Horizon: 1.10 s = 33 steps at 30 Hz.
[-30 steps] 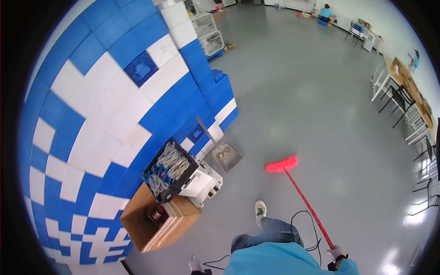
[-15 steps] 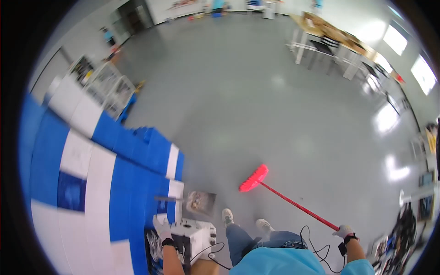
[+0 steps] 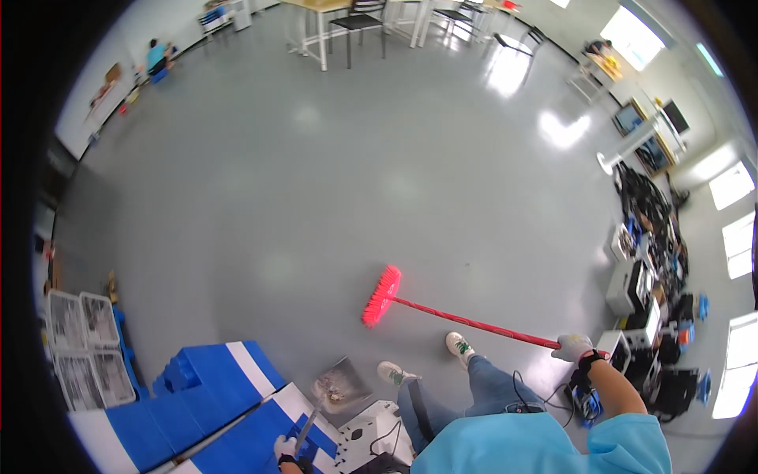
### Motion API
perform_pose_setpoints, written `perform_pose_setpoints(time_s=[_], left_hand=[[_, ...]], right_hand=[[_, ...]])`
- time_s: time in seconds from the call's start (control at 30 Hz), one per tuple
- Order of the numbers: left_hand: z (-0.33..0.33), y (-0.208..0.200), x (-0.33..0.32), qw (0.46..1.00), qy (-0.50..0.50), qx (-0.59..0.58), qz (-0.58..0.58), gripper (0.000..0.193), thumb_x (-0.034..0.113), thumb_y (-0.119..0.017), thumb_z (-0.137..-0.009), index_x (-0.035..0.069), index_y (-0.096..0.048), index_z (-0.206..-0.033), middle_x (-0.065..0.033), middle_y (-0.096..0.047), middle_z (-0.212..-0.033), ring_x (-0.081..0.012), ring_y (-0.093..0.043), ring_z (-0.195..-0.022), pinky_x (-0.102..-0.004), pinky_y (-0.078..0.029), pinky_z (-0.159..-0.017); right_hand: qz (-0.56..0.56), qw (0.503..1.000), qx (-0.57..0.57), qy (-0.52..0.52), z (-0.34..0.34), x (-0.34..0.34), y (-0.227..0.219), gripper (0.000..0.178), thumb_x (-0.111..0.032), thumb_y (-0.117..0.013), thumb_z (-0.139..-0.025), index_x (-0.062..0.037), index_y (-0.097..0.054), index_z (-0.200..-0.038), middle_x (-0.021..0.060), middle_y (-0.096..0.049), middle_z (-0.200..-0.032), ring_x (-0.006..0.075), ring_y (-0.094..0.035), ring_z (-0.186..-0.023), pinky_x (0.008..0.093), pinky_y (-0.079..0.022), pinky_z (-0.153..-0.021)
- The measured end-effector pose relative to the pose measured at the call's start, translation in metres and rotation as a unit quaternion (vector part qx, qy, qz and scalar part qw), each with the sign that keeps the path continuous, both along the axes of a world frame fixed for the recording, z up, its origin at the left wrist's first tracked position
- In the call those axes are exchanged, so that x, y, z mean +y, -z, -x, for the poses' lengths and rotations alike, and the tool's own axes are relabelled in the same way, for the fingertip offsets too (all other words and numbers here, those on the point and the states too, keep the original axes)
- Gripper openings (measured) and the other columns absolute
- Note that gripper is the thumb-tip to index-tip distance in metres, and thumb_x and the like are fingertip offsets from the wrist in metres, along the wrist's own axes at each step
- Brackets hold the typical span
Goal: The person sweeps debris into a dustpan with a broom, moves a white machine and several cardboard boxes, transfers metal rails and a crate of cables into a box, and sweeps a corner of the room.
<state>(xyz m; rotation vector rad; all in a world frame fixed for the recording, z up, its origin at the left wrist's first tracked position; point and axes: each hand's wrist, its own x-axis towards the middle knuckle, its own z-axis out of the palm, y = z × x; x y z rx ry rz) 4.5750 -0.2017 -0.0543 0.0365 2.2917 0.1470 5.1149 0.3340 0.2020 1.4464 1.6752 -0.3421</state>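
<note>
In my right hand (image 3: 573,347), which wears a pale glove, is the red handle of a broom (image 3: 382,297). Its bright pink-red bristle head rests on the grey floor ahead of my feet, left of the middle. My gloved left hand (image 3: 286,447) is low at the left, its fingers closed round the grey handle of a dustpan (image 3: 342,385). Brownish debris lies in the pan, left of my left shoe. My left fingers are partly hidden and small in view.
Blue and white blocks (image 3: 207,377) are stacked at lower left, beside a white box (image 3: 367,438). Clear crates (image 3: 93,340) stand farther left. Equipment and dark cables (image 3: 643,205) line the right wall. Chairs (image 3: 359,24) and tables stand at the far side. A person (image 3: 156,57) crouches far left.
My view has swung right. My left hand, apart from the dustpan handle before, has now closed on it. The broom has turned with me, still in my right hand.
</note>
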Motion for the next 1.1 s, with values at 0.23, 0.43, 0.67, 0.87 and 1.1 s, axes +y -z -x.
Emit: perform_pose_setpoints(time_s=[0.23, 0.43, 0.67, 0.87, 1.1], left_hand=[[0.003, -0.024, 0.032, 0.929, 0.178, 0.188, 0.264, 0.065, 0.036, -0.065, -0.065, 0.017, -0.044, -0.124, -0.0115, -0.028, -0.136, -0.0331, -0.026, -0.124, -0.0461, -0.031, -0.096], [0.028, 0.030, -0.030, 0.973, 0.176, -0.013, 0.146, 0.051, 0.036, -0.065, -0.068, -0.001, -0.054, -0.103, -0.0173, -0.062, -0.084, -0.0354, -0.060, -0.080, -0.0436, -0.048, -0.074], [0.004, 0.023, 0.003, 0.962, 0.039, -0.255, 0.089, 0.007, 0.008, -0.058, -0.070, 0.002, -0.056, -0.072, -0.0067, -0.053, -0.057, -0.0163, -0.050, -0.048, -0.0305, -0.038, -0.042], [0.001, -0.012, 0.050, 0.953, -0.048, -0.298, 0.012, 0.008, 0.008, -0.055, -0.074, 0.003, -0.054, -0.080, -0.0061, -0.051, -0.058, -0.0149, -0.047, -0.047, -0.0287, -0.038, -0.042], [0.055, -0.021, 0.119, 0.935, -0.168, -0.311, 0.029, 0.003, 0.004, -0.048, -0.079, 0.002, -0.049, -0.078, -0.0057, -0.045, -0.056, -0.0144, -0.043, -0.044, -0.0248, -0.034, -0.039]], right_hand=[[-0.002, 0.999, -0.031, 0.034, 0.025, -0.046, -0.014, 0.036, -0.041, -0.055, -0.072, -0.0109, -0.062, -0.092, 0.0116, -0.063, -0.086, 0.0271, -0.060, -0.084, 0.0374, -0.046, -0.076], [-0.009, 1.000, -0.023, 0.016, 0.042, -0.044, -0.022, 0.035, -0.041, -0.056, -0.074, -0.0097, -0.061, -0.089, 0.0128, -0.063, -0.081, 0.0284, -0.060, -0.080, 0.0380, -0.046, -0.073], [-0.019, 0.999, -0.012, 0.024, 0.037, -0.041, -0.024, 0.035, -0.042, -0.055, -0.074, -0.0095, -0.062, -0.087, 0.0122, -0.063, -0.079, 0.0285, -0.060, -0.078, 0.0384, -0.046, -0.072], [-0.053, 0.996, 0.059, 0.051, 0.021, -0.022, -0.009, 0.035, -0.041, -0.055, -0.074, -0.0096, -0.061, -0.087, 0.0121, -0.062, -0.079, 0.0296, -0.060, -0.078, 0.0394, -0.046, -0.072], [-0.082, 0.957, 0.230, 0.154, 0.012, 0.025, 0.069, 0.040, -0.036, -0.051, -0.078, -0.0211, -0.050, -0.114, 0.0122, -0.061, -0.091, 0.0277, -0.059, -0.086, 0.0386, -0.045, -0.076]])
